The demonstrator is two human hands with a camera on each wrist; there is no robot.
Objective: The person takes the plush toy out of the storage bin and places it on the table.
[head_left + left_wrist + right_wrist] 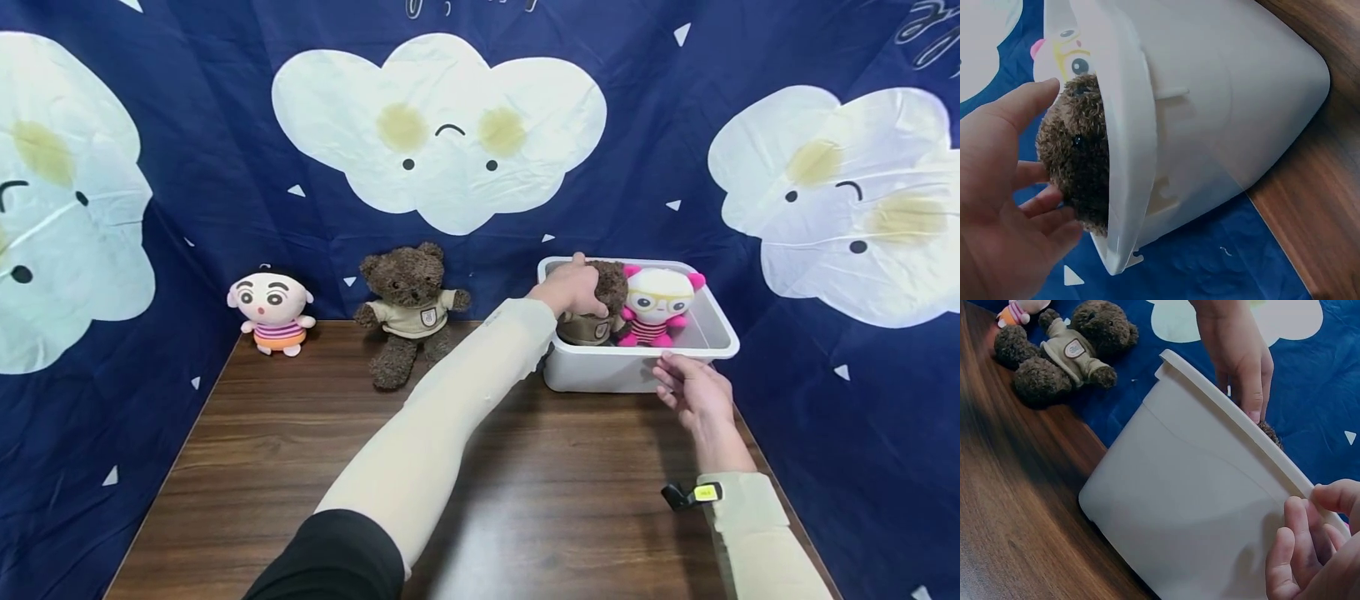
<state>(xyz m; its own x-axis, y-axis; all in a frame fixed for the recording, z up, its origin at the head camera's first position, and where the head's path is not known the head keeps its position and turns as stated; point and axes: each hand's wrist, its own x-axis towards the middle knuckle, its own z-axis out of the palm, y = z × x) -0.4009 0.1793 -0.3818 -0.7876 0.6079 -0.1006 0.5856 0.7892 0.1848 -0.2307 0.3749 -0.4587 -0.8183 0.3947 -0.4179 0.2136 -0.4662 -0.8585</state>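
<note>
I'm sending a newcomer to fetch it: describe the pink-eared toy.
Find the white bin at the right of the table. Inside, beside the brown bear, sits a white-faced plush. Unlike the bear, it has pink ears and yellow glasses.

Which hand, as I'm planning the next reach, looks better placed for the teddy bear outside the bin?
Probably the left hand: over the bin, it is nearer that teddy bear; the right hand is farther, at the front rim.
</note>
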